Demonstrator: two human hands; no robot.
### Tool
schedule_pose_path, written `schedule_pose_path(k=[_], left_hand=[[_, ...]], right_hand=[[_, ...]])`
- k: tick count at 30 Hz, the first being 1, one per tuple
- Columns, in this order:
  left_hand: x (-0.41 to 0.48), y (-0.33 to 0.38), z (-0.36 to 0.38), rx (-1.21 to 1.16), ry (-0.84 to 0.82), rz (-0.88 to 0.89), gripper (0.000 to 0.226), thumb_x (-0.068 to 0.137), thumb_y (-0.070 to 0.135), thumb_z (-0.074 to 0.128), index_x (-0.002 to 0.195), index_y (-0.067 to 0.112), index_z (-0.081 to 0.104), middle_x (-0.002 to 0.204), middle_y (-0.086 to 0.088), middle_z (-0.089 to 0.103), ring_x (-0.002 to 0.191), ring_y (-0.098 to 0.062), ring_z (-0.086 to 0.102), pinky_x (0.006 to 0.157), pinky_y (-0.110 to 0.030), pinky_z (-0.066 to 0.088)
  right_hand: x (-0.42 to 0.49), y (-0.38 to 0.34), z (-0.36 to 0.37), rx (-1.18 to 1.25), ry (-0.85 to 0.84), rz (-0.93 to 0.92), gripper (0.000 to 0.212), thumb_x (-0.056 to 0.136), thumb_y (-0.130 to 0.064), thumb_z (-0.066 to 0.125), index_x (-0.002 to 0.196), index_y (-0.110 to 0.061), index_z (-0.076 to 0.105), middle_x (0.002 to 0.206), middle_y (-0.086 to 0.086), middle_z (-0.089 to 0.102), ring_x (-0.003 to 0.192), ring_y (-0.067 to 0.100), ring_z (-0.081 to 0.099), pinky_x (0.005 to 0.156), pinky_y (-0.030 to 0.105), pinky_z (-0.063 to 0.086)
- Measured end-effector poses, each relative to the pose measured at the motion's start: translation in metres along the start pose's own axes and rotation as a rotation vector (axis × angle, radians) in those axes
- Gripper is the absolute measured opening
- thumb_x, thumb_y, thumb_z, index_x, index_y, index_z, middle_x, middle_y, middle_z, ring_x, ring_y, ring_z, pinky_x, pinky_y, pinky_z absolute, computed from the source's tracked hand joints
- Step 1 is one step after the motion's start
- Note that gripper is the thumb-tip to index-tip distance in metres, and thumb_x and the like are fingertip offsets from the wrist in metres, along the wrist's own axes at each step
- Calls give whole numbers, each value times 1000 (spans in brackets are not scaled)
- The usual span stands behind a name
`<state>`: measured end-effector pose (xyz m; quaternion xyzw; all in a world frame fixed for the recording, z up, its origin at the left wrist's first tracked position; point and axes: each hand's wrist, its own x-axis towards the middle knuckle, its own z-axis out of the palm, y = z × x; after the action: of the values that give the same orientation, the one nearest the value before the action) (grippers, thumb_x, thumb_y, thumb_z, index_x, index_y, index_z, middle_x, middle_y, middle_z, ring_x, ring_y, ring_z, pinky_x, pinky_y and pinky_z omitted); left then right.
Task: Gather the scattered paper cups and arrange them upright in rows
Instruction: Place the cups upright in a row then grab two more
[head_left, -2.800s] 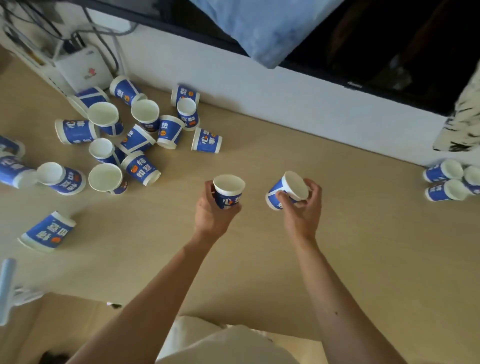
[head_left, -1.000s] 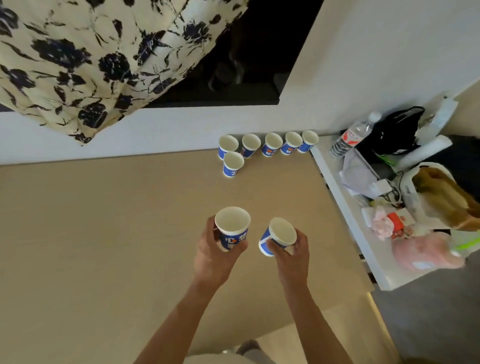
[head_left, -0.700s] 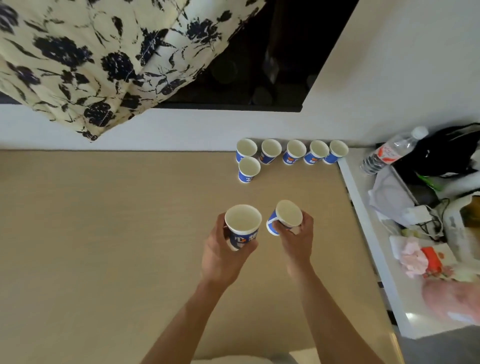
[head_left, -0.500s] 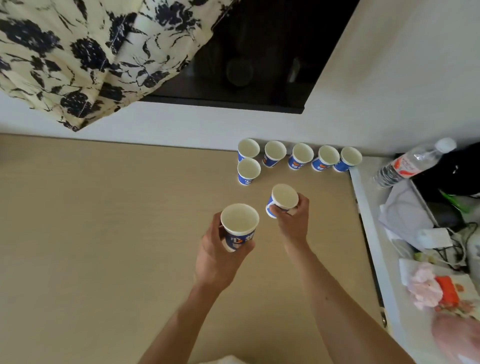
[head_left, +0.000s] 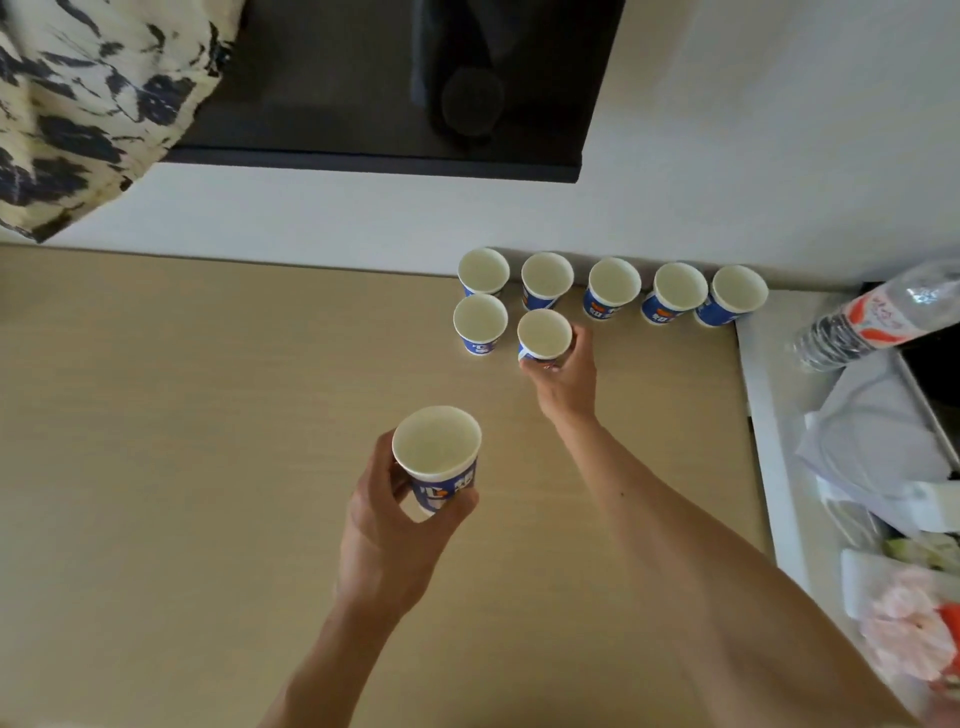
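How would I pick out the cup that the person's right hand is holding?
Find the row of five cups along the white wall, on the tan tabletop. In front of its left end are a free cup and, to its right, the held cup, the only one there that the right hand grips.

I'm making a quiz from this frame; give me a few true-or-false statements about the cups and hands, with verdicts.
1. Five upright cups line the wall in the back row. True.
2. The left hand is empty. False: it holds the left-hand cup.
3. The right hand grips the right-hand cup beside the front-row cup. True.
4. The water bottle stands among the cups. False: it is on the white shelf, right of them.
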<state>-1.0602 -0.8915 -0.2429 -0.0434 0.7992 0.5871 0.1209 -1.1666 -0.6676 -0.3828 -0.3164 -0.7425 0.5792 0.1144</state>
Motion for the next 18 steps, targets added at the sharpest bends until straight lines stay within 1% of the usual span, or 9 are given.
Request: schedule_pose_path(k=[2,4,7,12,16,18], left_hand=[[1,-2,2,10,-4,0,55,62,28,84,112,35,60,107,13,72,101,-10,70,81,-20,56],[1,-2,5,24,-12,-8,55,64,26,83,112,38,60,107,15,72,101,-7,70,81,-21,55],[1,-3,8,21,-19,-21,56,62,29,83,112,41,60,108,15,71,102,-6,70,84,-25,53],[1,-3,12,29,-24,-22,58,59,38,81,112,44,59,110,16,71,104,-7,70,85,-27,55],[2,-4,12,51,-18,-4,56,62,30,83,110,46,59,108,16,71,103,-7,70,83,-20,56],[2,-4,12,57,-15,-3,57,61,33,82,111,44,59,109,16,71,103,-6,70,82,-16,55]], right_hand=[[5,2,0,-13,-4,-17,58,72,-9,83,120,-14,50,112,5,66,101,24,65,91,46,55],[8,3,0,-33,-10,-37,56,72,-6,82,117,-15,50,113,8,65,102,26,64,91,46,55],[14,6,0,-72,-13,-50,51,72,-7,83,113,-10,52,111,9,65,100,26,63,90,46,53],[20,7,0,-93,-13,-51,52,71,-9,84,113,-12,53,112,8,65,102,24,62,92,42,53],[25,8,2,-113,-8,-66,54,70,-10,85,114,-9,54,113,8,65,105,27,61,92,44,52],[26,11,3,-119,-9,-62,54,70,-11,86,114,-9,54,113,8,65,106,27,61,91,46,52]])
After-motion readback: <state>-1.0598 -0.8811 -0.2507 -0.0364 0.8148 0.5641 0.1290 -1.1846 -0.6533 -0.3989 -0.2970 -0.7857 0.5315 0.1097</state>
